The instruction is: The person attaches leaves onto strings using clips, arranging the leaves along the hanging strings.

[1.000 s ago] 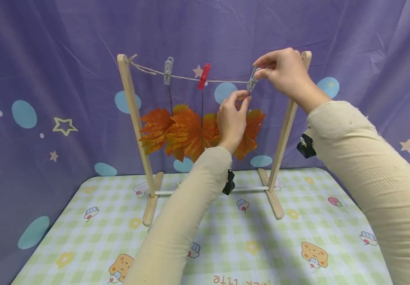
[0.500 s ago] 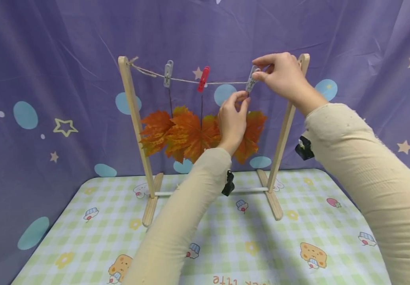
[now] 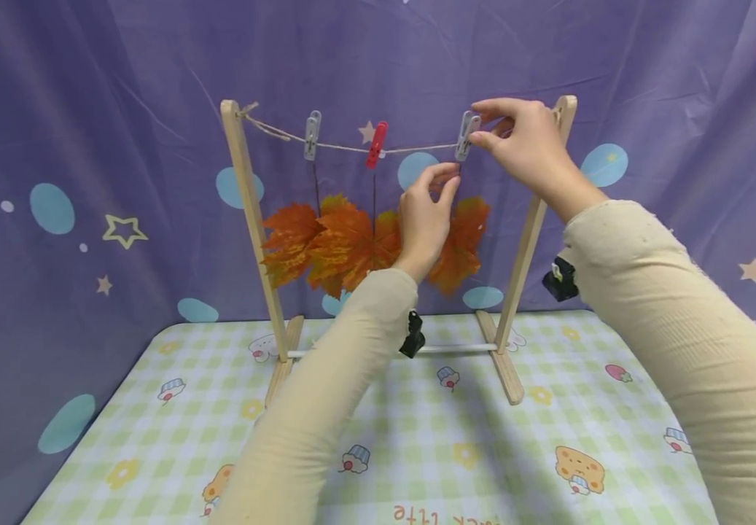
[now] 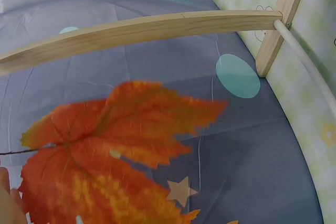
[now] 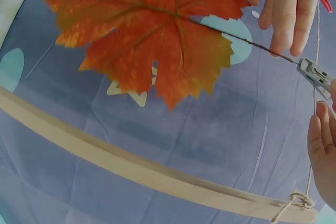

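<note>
On the twine line, a grey clothespin [image 3: 464,137] grips the twine and the dark stem of an orange maple leaf [image 5: 157,19], which hangs below. My right hand [image 3: 528,146] is at this clothespin, its thumb tip beside the handles and the index finger apart from them. Just below, my left hand [image 3: 425,215] has its fingertips close to the stem, thumb and fingers spread apart. Further left, a red clothespin [image 3: 376,146] and another grey clothespin [image 3: 312,135] hold more maple leaves [image 3: 351,244]. In the left wrist view the right-hand leaf [image 4: 105,145] hangs near the fingers.
A wooden rack carries the line between its left post [image 3: 249,204] and right post [image 3: 528,248]. A white rod [image 3: 456,349] joins its feet. It stands on a green checked tablecloth [image 3: 496,430], with a purple curtain [image 3: 154,44] behind.
My right index finger has come off the rightmost clothespin, whose handles now stand apart. My left fingers have loosened from the stem and drawn slightly left.
</note>
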{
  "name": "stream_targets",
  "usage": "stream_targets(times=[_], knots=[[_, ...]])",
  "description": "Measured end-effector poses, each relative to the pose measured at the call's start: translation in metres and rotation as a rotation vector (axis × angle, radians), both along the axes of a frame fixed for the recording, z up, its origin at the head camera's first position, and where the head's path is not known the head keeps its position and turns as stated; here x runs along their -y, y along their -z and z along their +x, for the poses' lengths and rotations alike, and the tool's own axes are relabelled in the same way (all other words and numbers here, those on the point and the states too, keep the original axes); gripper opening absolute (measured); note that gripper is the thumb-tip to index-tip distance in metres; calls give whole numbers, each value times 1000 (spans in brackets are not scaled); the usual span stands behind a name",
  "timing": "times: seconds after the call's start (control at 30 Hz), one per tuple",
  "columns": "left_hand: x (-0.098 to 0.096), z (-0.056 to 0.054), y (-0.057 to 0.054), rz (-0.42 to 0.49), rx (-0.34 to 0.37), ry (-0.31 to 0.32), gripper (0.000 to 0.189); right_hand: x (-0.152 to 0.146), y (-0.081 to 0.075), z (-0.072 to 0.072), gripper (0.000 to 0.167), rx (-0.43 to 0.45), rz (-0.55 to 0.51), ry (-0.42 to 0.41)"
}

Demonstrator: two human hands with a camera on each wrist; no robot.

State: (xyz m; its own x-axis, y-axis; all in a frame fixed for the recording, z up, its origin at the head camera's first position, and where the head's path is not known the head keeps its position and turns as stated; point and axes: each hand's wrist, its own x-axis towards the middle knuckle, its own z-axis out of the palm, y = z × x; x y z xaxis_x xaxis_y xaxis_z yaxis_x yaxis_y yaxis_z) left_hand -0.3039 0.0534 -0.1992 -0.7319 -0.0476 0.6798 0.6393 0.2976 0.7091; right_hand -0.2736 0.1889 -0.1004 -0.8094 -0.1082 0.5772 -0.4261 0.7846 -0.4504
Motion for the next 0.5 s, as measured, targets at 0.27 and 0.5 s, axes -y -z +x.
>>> stream_targets(times=[0.27, 0.5], knots=[[11, 7, -1, -17, 8, 77, 25, -6, 11, 1, 39, -127, -150, -41], [21, 18, 0, 2, -57, 131, 23, -9, 29, 8, 31, -215, -309, -70]])
